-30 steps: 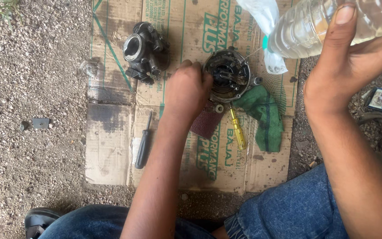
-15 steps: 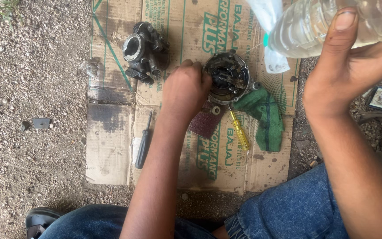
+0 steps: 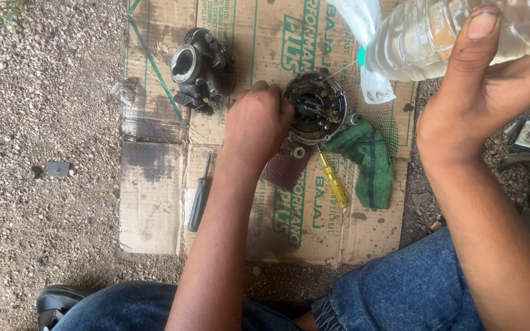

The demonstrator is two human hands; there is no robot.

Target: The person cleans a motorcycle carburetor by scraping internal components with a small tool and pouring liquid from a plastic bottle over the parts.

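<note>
Since the earlier frames little has shifted: the left hand (image 3: pixel 257 122) has stayed pressed at the round part, and the clear plastic bottle (image 3: pixel 461 34) has been kept tilted with only a slight wobble.

Left to right. A small flat metal piece (image 3: pixel 57 168) lies on the gravel (image 3: pixel 38 92) at 9 o'clock of the cardboard sheet (image 3: pixel 154 202). A dark carburettor body (image 3: pixel 200 67) sits at 11 o'clock of the left hand, well apart from it. A black-handled screwdriver (image 3: pixel 199 199) lies at 7 o'clock of that hand. The left hand is curled closed, fingers touching the left rim of the round metal housing (image 3: pixel 315 107), near the top middle of the cardboard; whether anything small is pinched cannot be told. A reddish sandpaper scrap (image 3: pixel 286 170) and a yellow-handled screwdriver (image 3: pixel 332 181) lie at 6 o'clock of the housing, a green cloth (image 3: pixel 366 156) at 4 o'clock. The right hand (image 3: pixel 467 116) is wrapped closed around the bottle of pale liquid, its mouth covered by a plastic bag (image 3: pixel 363 37) at 1 o'clock of the housing.

Judged from this: the housing should be held firm by the rim, and the bottle tipped slowly so liquid lands inside, not on the cardboard.
</note>
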